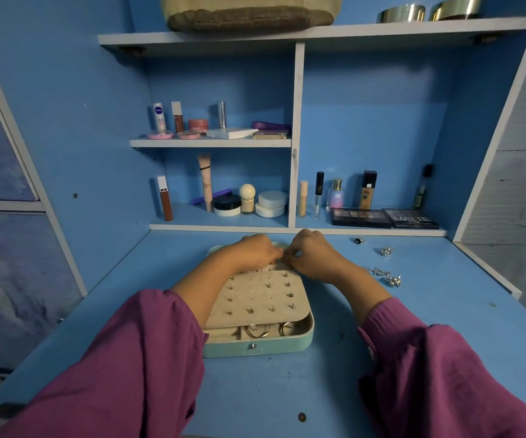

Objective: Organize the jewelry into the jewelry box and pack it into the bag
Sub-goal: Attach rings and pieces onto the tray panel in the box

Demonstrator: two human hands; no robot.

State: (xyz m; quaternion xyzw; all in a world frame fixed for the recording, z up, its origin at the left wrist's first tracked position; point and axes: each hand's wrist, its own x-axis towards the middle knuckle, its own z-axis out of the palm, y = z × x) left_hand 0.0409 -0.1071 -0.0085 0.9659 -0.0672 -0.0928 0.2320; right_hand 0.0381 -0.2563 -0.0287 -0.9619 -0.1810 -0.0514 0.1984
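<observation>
Looking down from the head camera, I see both hands meeting over the far edge of the open jewelry box (257, 347), which sits in the middle of the blue desk (413, 358). The left hand (255, 249) and the right hand (313, 252) have their fingers curled toward each other, fingertips nearly touching; they seem to pinch something tiny between them, but I cannot tell what. A beige earring panel (260, 298) studded with small posts lies tilted across the box and hides most of its inside; only the near compartments show, holding two rings (257, 330). The purple sleeves (135, 352) cover the box's left side and much of the near desk. Loose jewelry lies on the desk to the right: a dark-stoned ring (358, 240) far off, a silver flower piece (386, 250) beside it, and a chain with a flower charm (392, 279) just beside my right wrist. Cosmetics fill the shelves behind, with two eyeshadow palettes (385, 218) at the right. A woven bag (249, 14) rests on the top shelf.
</observation>
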